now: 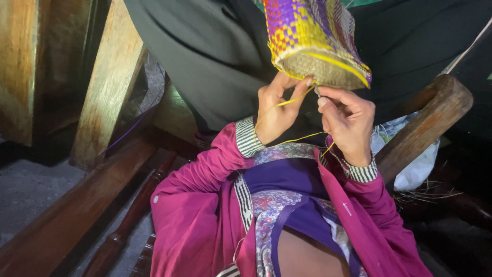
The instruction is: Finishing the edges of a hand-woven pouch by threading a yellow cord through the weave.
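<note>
A woven basket (pixel 313 36) in purple, yellow and red strips hangs upside down at the top, its tan rim edged in yellow. My left hand (pixel 275 110) reaches up to the rim and pinches a thin yellow strand (pixel 296 139) that loops down toward my lap. My right hand (pixel 348 123) is beside it, fingers pinched on the same strand and what looks like a small needle just under the rim. Both arms wear magenta sleeves with striped cuffs.
A dark grey cloth (pixel 205 56) hangs behind the basket. A curved wooden armrest (pixel 425 123) is at right with a white plastic bag (pixel 417 166) under it. Wooden beams (pixel 110 77) and a turned wooden rail (pixel 133 215) stand at left over a grey floor.
</note>
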